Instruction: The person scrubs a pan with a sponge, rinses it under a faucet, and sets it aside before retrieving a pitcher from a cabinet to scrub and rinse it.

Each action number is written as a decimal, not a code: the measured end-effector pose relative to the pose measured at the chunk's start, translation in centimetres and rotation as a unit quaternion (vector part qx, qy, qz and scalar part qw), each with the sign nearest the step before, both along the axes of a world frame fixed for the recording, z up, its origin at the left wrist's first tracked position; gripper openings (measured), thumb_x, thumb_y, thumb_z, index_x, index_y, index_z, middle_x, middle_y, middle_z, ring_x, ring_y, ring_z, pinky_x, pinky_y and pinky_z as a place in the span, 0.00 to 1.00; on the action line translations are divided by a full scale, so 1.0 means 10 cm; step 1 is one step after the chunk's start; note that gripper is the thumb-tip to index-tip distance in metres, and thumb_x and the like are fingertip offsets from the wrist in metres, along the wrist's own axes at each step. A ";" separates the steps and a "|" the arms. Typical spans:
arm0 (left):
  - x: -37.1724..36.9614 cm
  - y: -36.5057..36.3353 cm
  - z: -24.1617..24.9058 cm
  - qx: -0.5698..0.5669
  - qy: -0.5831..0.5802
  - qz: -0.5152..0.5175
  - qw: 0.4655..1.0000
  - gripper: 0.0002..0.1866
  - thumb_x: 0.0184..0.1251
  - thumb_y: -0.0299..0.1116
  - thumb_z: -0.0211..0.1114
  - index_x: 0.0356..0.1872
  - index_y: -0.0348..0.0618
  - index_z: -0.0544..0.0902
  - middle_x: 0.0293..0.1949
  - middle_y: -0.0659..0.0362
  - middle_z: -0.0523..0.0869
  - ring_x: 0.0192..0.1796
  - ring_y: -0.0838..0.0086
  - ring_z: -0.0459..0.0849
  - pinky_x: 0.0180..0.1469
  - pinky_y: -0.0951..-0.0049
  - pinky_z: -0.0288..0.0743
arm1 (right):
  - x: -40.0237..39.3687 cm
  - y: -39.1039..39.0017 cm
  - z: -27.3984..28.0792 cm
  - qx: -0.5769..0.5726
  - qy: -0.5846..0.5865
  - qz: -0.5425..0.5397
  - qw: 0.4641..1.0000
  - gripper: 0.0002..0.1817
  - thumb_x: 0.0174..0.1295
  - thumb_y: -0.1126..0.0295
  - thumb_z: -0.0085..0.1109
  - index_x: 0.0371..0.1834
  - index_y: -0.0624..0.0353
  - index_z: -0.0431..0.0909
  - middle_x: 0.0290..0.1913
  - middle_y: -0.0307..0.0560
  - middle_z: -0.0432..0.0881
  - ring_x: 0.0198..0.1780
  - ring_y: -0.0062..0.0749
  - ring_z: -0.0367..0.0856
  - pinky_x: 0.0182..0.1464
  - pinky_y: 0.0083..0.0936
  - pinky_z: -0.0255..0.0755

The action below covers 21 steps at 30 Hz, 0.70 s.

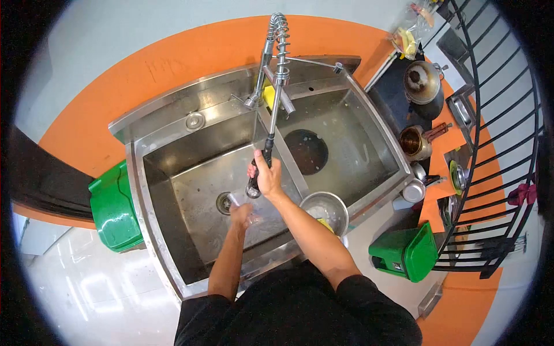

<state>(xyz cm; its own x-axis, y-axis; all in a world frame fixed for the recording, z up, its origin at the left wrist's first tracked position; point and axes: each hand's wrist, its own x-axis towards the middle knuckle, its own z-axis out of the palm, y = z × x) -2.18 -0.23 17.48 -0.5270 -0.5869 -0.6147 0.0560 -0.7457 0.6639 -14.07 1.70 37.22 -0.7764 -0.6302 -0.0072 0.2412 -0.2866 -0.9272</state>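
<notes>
My right hand (268, 176) is wrapped round the black handle of the spring-hose sprayer (253, 187), its head pointing down over the left basin (196, 173). Just left of it and lower, my left hand (241, 216) holds a clear, shiny object (236, 200) under the sprayer head, near the drain. Motion and water blur that object, and I cannot make out what it is. A round metal bowl (326, 210) rests on the sink's front edge, right of my right forearm, with something yellow at its near side.
The right basin (358, 132) holds cloudy water and a dark round shape. A yellow item (269, 97) sits behind the tap. Green bins (115, 210) flank the sink. Pots (424, 86) stand at the right, beside a black metal railing (479, 144).
</notes>
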 end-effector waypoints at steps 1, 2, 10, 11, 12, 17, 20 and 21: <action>0.02 -0.08 -0.04 0.043 -0.062 0.042 0.996 0.19 0.55 0.17 0.57 0.49 0.40 0.72 0.38 0.52 0.77 0.39 0.56 0.80 0.44 0.41 0.82 | -0.03 0.00 0.01 0.009 0.003 -0.014 1.000 0.24 0.69 0.49 0.59 0.24 0.58 0.73 0.18 0.38 0.74 0.19 0.21 0.73 0.24 0.21 0.67; 0.08 -0.13 -0.09 0.041 -0.065 0.042 0.996 0.19 0.55 0.17 0.57 0.49 0.40 0.72 0.38 0.52 0.77 0.39 0.56 0.80 0.44 0.41 0.82 | -0.09 0.02 0.02 0.018 0.006 -0.029 0.999 0.25 0.69 0.49 0.59 0.23 0.58 0.73 0.18 0.38 0.75 0.19 0.21 0.73 0.24 0.21 0.67; 0.25 -0.36 -0.83 0.297 0.199 0.155 0.921 0.15 0.60 0.21 0.54 0.49 0.40 0.73 0.52 0.49 0.78 0.54 0.50 0.78 0.57 0.44 0.76 | 0.15 0.06 0.18 -0.019 -0.064 0.031 0.997 0.31 0.67 0.45 0.58 0.17 0.58 0.65 0.16 0.44 0.70 0.17 0.28 0.70 0.24 0.27 0.68; 0.21 -0.34 -0.87 0.276 0.249 0.126 0.920 0.14 0.64 0.25 0.53 0.51 0.39 0.74 0.52 0.49 0.80 0.53 0.51 0.78 0.58 0.48 0.77 | 0.20 0.06 0.22 -0.033 -0.083 0.044 0.995 0.30 0.67 0.45 0.58 0.17 0.58 0.65 0.16 0.43 0.70 0.17 0.28 0.70 0.24 0.28 0.68; 0.15 -0.33 -0.97 0.276 0.249 0.125 0.920 0.14 0.64 0.25 0.53 0.51 0.39 0.74 0.52 0.49 0.80 0.53 0.51 0.78 0.58 0.48 0.77 | 0.23 0.05 0.23 -0.047 -0.102 0.058 0.992 0.30 0.67 0.45 0.58 0.18 0.58 0.65 0.16 0.43 0.70 0.17 0.28 0.70 0.24 0.29 0.69; 0.07 -0.28 -0.69 0.066 0.149 0.037 0.986 0.24 0.70 0.31 0.46 0.65 0.34 0.68 0.55 0.44 0.81 0.61 0.51 0.77 0.59 0.47 0.76 | 0.07 -0.03 0.25 -0.055 -0.027 -0.009 0.998 0.28 0.69 0.46 0.56 0.21 0.57 0.64 0.16 0.43 0.70 0.18 0.28 0.70 0.25 0.29 0.69; 0.03 -0.32 -0.56 0.370 0.150 0.208 0.893 0.25 0.67 0.29 0.46 0.65 0.32 0.66 0.52 0.44 0.83 0.59 0.48 0.79 0.59 0.43 0.76 | 0.03 0.05 0.18 -0.026 -0.025 0.041 0.999 0.26 0.70 0.48 0.57 0.22 0.56 0.66 0.16 0.39 0.71 0.17 0.24 0.70 0.23 0.26 0.67; 0.05 -0.30 -0.56 0.308 0.091 0.172 0.931 0.24 0.66 0.29 0.46 0.63 0.30 0.67 0.52 0.43 0.82 0.57 0.46 0.80 0.59 0.42 0.75 | 0.10 0.11 0.26 -0.037 -0.061 0.065 0.995 0.26 0.70 0.48 0.57 0.22 0.56 0.66 0.16 0.39 0.71 0.17 0.24 0.71 0.23 0.25 0.66</action>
<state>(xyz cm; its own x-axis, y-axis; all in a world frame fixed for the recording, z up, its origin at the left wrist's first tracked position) -1.67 -3.27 11.91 -0.5016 -0.3054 -0.8094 0.4324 -0.8989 0.0712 -13.04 2.78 39.82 -0.6838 -0.7282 -0.0463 0.3904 -0.3115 -0.8663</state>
